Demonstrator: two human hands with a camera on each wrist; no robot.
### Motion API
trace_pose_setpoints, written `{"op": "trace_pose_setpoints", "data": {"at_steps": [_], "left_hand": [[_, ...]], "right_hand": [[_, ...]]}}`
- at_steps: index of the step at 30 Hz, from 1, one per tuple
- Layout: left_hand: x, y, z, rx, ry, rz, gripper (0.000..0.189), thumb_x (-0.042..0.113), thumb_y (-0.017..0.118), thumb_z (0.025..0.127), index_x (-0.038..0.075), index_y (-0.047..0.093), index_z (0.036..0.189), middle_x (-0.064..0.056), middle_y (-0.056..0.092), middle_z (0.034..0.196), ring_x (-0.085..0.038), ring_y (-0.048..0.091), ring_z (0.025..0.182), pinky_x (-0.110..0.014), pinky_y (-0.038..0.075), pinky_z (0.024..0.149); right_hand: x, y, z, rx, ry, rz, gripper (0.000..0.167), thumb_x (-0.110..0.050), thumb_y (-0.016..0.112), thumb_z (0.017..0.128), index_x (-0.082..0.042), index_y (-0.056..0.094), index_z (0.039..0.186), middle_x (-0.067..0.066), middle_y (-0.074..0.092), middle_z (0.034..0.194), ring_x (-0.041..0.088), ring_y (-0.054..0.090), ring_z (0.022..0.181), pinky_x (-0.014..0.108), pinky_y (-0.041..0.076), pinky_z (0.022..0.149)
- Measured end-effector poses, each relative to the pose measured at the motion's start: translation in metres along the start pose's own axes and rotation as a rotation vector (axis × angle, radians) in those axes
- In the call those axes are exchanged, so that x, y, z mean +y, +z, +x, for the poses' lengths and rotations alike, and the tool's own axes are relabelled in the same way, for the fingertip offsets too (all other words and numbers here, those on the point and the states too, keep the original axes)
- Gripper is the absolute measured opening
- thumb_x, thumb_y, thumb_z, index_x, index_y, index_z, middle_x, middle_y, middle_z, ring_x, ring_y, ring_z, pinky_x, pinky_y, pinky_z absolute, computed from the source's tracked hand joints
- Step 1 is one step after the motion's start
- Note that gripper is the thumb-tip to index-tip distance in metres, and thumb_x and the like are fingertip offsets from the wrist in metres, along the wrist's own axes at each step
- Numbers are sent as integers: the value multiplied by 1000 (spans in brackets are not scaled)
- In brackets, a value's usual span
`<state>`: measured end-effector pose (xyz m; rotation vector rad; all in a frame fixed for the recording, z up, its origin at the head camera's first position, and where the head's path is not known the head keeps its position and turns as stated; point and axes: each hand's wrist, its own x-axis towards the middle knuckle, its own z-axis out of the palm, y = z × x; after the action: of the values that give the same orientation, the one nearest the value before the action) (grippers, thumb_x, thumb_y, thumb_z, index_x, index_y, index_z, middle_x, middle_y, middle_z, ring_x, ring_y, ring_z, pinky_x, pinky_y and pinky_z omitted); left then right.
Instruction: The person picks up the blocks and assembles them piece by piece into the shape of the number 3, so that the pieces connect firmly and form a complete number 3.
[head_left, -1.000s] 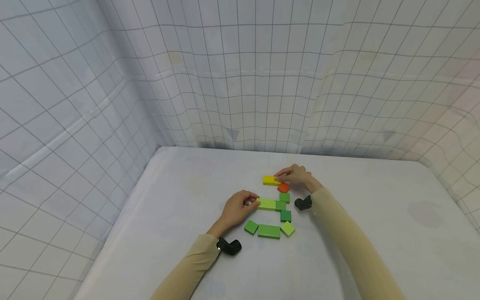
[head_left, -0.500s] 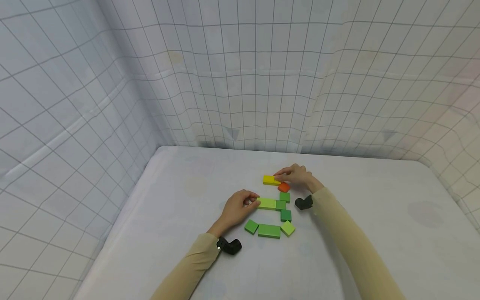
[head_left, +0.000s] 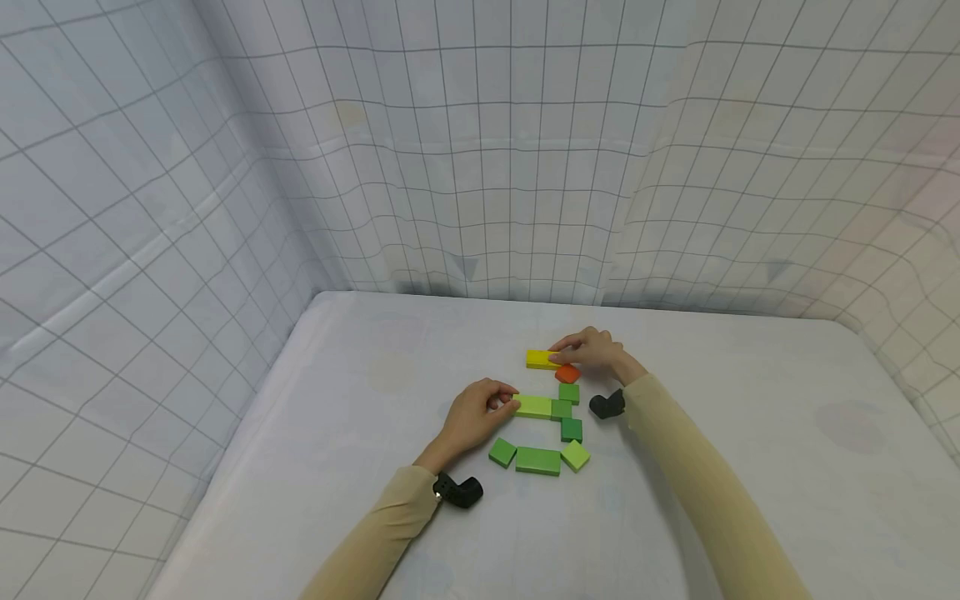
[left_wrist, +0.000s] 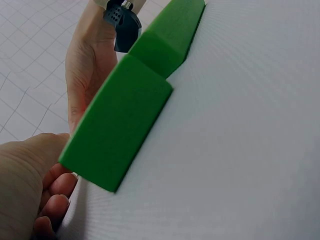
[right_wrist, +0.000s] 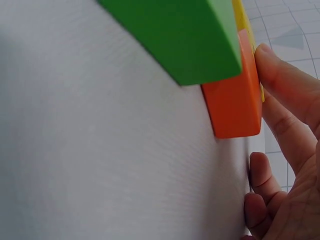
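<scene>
My left hand (head_left: 474, 414) pinches the left end of a flat lime-green block (head_left: 532, 407) between thumb and fingers. In the left wrist view a green block (left_wrist: 120, 120) hides that grip. Farther back, my right hand (head_left: 591, 347) pinches the right end of a yellow block (head_left: 538, 359) lying across the top. An orange block (head_left: 567, 374) lies just below that end. Under it run a green square block (head_left: 569, 393), a second green square block (head_left: 561, 409) touching the lime one, and a darker green square block (head_left: 572, 430).
Nearest the person, a long green block (head_left: 537, 461) lies between a tilted green square block (head_left: 502, 452) and a tilted lime square block (head_left: 575, 455). All blocks lie on a white-covered table (head_left: 360, 367). White grid-patterned curtains (head_left: 480, 167) stand behind and at the sides.
</scene>
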<state>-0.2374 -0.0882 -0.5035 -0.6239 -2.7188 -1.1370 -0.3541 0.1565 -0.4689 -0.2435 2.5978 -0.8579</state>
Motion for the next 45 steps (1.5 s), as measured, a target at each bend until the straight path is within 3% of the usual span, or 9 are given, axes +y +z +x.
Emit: {"op": "trace_pose_setpoints", "data": {"at_steps": [4,10,15,18,22,25,27,35,45], "left_hand": [[1,-1,0,-1,-10,-3,21,26,67,90,12,70,105,10,57,83,-7,48,72,-25,39,65],[0,-1,-1,0,-6,-1,21,27,66,90,12,70,105,10,56,83,-7,48,71,-25,39,65],[0,0,0,-2,-1,-2,21,28,66,91,13,70,105,11,56,83,-6,48,71,-25,39,66],[1,0,0,-2,1,-5,21,28,66,91,13,70,105,11,56,82,-6,48,71,-25,39,65],[1,-1,0,1,5,0,21,28,66,91,12,70,105,10,56,82,-7,48,71,-25,39,65],[1,-1,0,2,5,3,21,27,66,91,12,70,105,10,56,83,-7,48,71,-25,39,65],[1,-1,-1,2,5,5,21,28,66,91,12,70,105,10,56,83,-7,48,71,-25,39,66],[-1,0,-1,-2,0,12,22,28,66,91,13,70,105,10,56,83,-7,48,72,-25,40,66],[-1,-1,-2,1,-4,2,21,27,66,91,12,70,105,10,56,83,-7,48,72,-25,39,66]], "right_hand": [[2,-2,-1,-37,-18,31,48,-56,63,85,-24,68,120,12,45,133,40,26,121,62,17,96],[9,-15,-11,-164,9,168,70,-62,54,87,-17,48,141,13,30,150,37,19,136,59,13,105],[17,-30,-29,-230,19,98,73,-60,54,88,-12,46,142,16,27,150,39,21,136,60,15,105],[26,-39,-43,-231,14,25,65,-56,56,89,-10,53,135,19,35,145,39,31,129,59,22,102],[41,-48,-66,-219,-17,-48,42,-47,62,89,-8,64,107,14,56,109,29,49,100,45,39,85],[54,-52,-87,-239,-60,-78,34,-41,68,86,-9,60,93,6,51,83,21,46,81,35,35,69],[64,-53,-103,-262,-92,-71,33,-38,72,84,-9,58,93,3,48,76,18,44,73,32,33,65],[90,-48,-160,-336,-112,1,32,-33,74,82,-7,55,78,-2,46,66,12,41,59,25,33,55],[90,-37,-179,-261,-131,55,30,-25,77,79,-7,53,74,-2,48,67,10,40,57,22,32,52]]}}
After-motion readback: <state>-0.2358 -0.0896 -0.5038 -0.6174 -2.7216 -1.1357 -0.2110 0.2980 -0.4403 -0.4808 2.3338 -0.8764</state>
